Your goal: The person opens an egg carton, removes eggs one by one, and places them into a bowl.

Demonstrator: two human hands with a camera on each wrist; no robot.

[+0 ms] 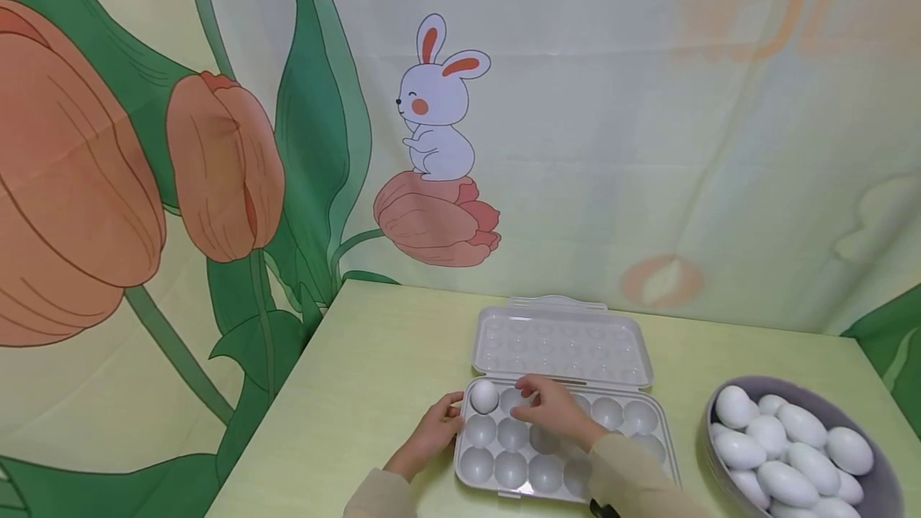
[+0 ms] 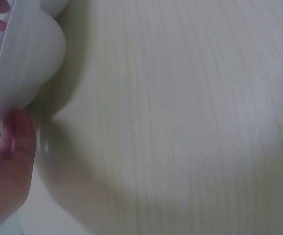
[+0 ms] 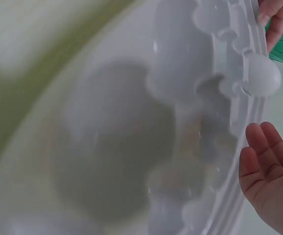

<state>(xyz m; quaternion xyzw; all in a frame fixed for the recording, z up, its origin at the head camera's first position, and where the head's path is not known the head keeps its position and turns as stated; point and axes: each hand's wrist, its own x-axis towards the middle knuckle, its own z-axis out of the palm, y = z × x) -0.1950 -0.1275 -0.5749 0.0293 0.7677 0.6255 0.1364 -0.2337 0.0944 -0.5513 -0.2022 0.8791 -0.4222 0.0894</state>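
Observation:
A light grey plastic egg box [image 1: 512, 492] lies on the table with its lid [image 1: 561, 342] folded back. One white egg [image 1: 484, 396] sits in the far left cup; in the right wrist view the egg [image 3: 262, 75] shows beside the rim. My left hand [image 1: 434, 432] holds the box's left edge, and in the left wrist view the fingers of that hand [image 2: 11, 161] are at the rim. Over the back row of cups, to the right of the egg, hovers my right hand [image 1: 554, 408]. Its fingers [image 3: 273, 147] are loosely bent and hold nothing.
To the right of the box stands a grey-purple bowl [image 1: 708, 454] heaped with white eggs [image 1: 787, 484]. A pale green table surface [image 1: 345, 374] lies under everything. Behind it hangs a cloth backdrop [image 1: 576, 142] printed with tulips and a rabbit.

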